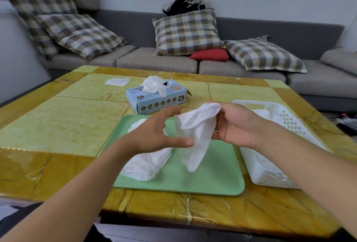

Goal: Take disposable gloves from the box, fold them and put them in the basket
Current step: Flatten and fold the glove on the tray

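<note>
My right hand (237, 124) pinches the top of a white disposable glove (197, 131) that hangs over the green tray (212, 176). My left hand (154, 135) hovers beside it with fingers spread and relaxed, its thumb tip near the glove. Another white glove (146, 164) lies crumpled on the tray under my left wrist. The blue glove box (156, 100) stands behind the tray with gloves bunching out of its opening. The white perforated basket (270, 168) sits at the right of the tray, with white gloves inside.
A loose white glove (116, 82) lies flat at the far left of the yellow table (63, 122). A grey sofa (154, 60) with plaid cushions runs behind the table.
</note>
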### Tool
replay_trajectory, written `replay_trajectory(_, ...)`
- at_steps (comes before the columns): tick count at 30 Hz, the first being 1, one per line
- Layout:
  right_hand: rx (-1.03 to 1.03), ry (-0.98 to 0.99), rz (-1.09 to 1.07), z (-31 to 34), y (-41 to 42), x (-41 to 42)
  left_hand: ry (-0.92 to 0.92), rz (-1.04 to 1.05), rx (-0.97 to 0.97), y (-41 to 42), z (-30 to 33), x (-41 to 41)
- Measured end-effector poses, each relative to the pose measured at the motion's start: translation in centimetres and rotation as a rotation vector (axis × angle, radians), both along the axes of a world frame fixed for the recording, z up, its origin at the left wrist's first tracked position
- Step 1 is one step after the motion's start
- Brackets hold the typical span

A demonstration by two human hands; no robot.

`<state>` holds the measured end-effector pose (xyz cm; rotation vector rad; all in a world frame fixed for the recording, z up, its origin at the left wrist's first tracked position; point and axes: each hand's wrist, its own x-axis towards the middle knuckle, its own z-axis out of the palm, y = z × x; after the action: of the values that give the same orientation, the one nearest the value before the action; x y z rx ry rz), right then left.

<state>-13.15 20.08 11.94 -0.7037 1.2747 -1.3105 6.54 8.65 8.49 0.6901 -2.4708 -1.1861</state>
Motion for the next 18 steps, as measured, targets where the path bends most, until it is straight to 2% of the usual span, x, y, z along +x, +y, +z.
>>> replay_trajectory(2, 0.007, -0.004, 0.005, 0.2, 0.1, -0.2, 0.189, -0.01, 0.135, 1.2, 0.2, -1.4)
replay_trajectory(4, 0.029, 0.003, 0.035, 0.2, 0.6, -1.0, 0.283, 0.06, 0.221, 1.5, 0.8, -2.0)
replay_trajectory(7, -0.01, 0.075, 0.257, 0.5, 1.9, -2.0, 0.321, 0.135, 0.377, 1.4, 1.3, -2.2)
replay_trajectory(9, -0.053, 0.155, 0.388, 0.4, 2.7, -2.3, 0.305, 0.167, 0.375, 1.9, 1.4, -2.3)
replay_trajectory(13, -0.044, 0.334, 0.304, -0.2, 3.3, -1.4, 0.285, 0.204, 0.384, 2.6, 0.6, -2.8)
replay_trajectory(18, 0.003, 0.269, 0.052, -1.0, 2.5, -1.2, 0.25, 0.149, 0.522, 3.1, 0.8, -3.2)
